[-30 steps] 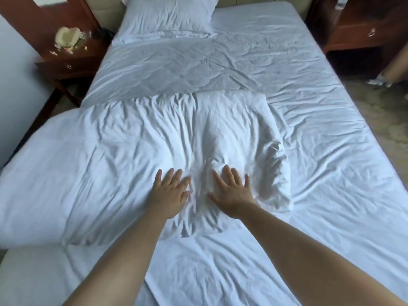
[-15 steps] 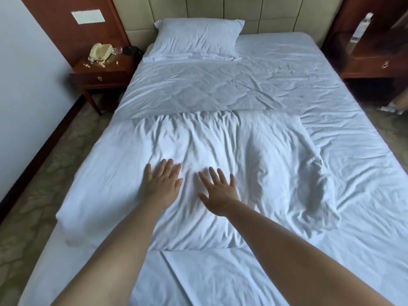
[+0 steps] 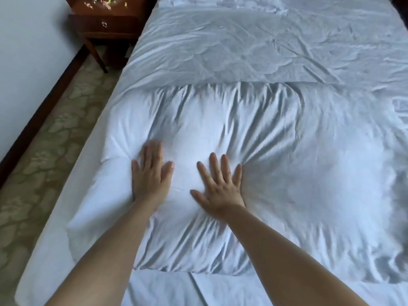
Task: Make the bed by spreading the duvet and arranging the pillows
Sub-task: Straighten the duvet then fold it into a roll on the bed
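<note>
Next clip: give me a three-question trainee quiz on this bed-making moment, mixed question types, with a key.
1. True or false: both hands lie flat, fingers straight, on the folded duvet.
2. Which hand is nearer the nightstand? A) left hand B) right hand
3. Fill in: the duvet covers only the ____ part of the bed, seen from the camera.

Key: 1 true; 2 A; 3 near.

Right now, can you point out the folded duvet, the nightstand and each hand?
Duvet [image 3: 276, 151], head view, puffy top.
Nightstand [image 3: 106, 25], head view, drawer front.
Left hand [image 3: 152, 177], head view, back.
Right hand [image 3: 220, 188], head view, back.
</note>
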Demonstrator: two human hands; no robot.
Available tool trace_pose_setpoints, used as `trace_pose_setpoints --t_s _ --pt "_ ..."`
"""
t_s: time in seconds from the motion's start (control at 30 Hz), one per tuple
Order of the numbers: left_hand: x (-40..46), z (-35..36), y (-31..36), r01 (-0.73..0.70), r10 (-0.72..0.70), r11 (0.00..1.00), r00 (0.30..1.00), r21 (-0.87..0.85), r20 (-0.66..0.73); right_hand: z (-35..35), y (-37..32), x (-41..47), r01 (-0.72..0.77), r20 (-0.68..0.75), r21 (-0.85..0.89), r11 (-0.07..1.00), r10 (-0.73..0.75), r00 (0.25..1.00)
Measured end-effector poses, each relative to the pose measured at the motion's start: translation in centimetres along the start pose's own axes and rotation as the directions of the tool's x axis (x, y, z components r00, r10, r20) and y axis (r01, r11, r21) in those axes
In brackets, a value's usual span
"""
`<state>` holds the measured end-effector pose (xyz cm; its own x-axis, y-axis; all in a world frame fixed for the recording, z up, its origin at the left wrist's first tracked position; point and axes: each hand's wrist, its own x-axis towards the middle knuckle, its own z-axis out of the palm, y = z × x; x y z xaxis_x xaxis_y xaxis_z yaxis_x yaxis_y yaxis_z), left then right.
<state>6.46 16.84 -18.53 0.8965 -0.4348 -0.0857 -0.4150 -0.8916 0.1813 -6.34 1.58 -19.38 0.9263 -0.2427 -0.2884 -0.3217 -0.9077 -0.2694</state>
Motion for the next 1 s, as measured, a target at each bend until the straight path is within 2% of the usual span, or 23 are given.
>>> trace_pose_setpoints --t_s 0.17,0.23,0.3,0.47,0.57,0.67,0.73,0.87,0.93,1.0 --pt "0.4 1.6 -0.9 0.037 -0.038 0.994 0.999 -0.107 -0.002 1.6 0.0 0.7 0.014 -0.018 0.011 1.0 -0.014 1.0" --pt "-0.9 0.4 -0.5 -0.051 0.051 0.999 0.999 -0.007 -0.003 1.0 0.0 -0.2 0.013 0.005 0.009 1.0 -0.013 1.0" --pt "-2.5 -1.0 -1.2 -0.126 0.117 0.982 0.991 0.139 0.07 0.2 -0.5 -1.5 0.005 0.031 0.024 1.0 -0.006 1.0" --pt "-5.6 -4.3 -3.2 -0.088 0.014 0.925 0.98 0.37 0.198 0.0 -3.8 -4.6 -0.019 0.061 0.079 0.997 0.015 0.998" --pt "-6.7 -4.8 -4.2 0.0 -0.084 0.927 0.975 0.376 0.206 0.6 -5.5 -5.9 -0.018 0.098 0.032 0.999 0.015 0.995" --pt "-8.4 -4.3 -5.7 0.033 -0.128 0.961 0.933 0.276 0.335 0.9 -7.1 -7.1 -0.082 0.119 0.011 0.997 0.08 0.99" --pt "-8.7 -4.3 -6.9 -0.013 -0.075 0.98 0.9 0.198 0.43 0.8 -9.0 -8.3 -0.136 0.155 0.041 0.99 0.128 0.98" --pt "-8.5 -7.2 -10.0 -0.22 0.148 0.973 0.82 0.066 0.553 0.8 -13.5 -10.9 -0.243 0.195 0.042 0.969 0.23 0.953" --pt "-9.2 -9.1 -11.8 -0.302 0.248 0.953 0.801 0.009 0.545 0.1 -15.8 -11.6 -0.313 0.162 0.065 0.948 0.3 0.94" --pt "-9.9 -10.3 -13.6 -0.362 0.314 0.932 0.826 0.013 0.469 -1.0 -18.2 -11.8 -0.329 0.111 0.062 0.942 0.322 0.94"
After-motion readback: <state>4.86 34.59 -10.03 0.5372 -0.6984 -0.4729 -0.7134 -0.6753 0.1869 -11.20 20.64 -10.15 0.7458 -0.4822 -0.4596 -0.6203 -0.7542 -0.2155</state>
